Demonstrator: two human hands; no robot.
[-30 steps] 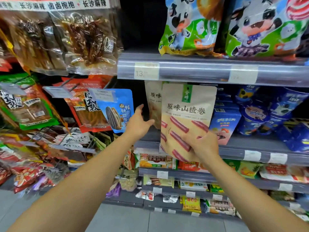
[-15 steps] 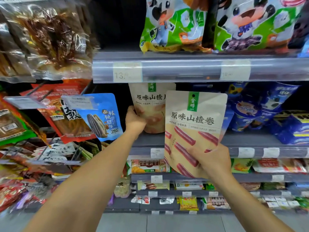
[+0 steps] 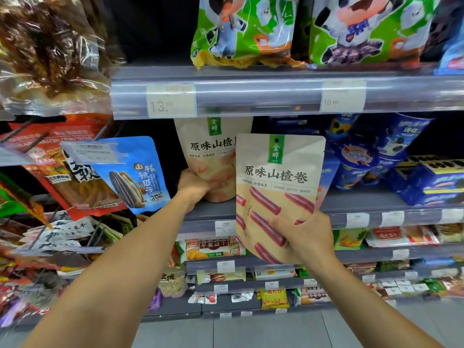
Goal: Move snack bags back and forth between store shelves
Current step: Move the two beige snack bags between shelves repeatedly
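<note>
My right hand (image 3: 306, 237) grips the lower right part of a beige snack bag printed with red rolls (image 3: 278, 187) and holds it upright in front of the middle shelf (image 3: 376, 217). Behind it, a second beige bag printed with pale slices (image 3: 211, 151) stands on that shelf. My left hand (image 3: 195, 187) is closed on this bag's lower left edge. The front bag covers the right side of the rear one.
Green cartoon-cow bags (image 3: 246, 28) sit on the upper shelf (image 3: 251, 96). Blue cookie packs and boxes (image 3: 401, 167) fill the middle shelf's right side. A blue sunflower-seed bag (image 3: 133, 174) and red snack packs hang on pegs at left. Lower shelves hold small packets.
My left hand went from open beside the rear bag to closed on its lower edge. My right hand drew the roll bag forward and slightly right, away from the shelf.
</note>
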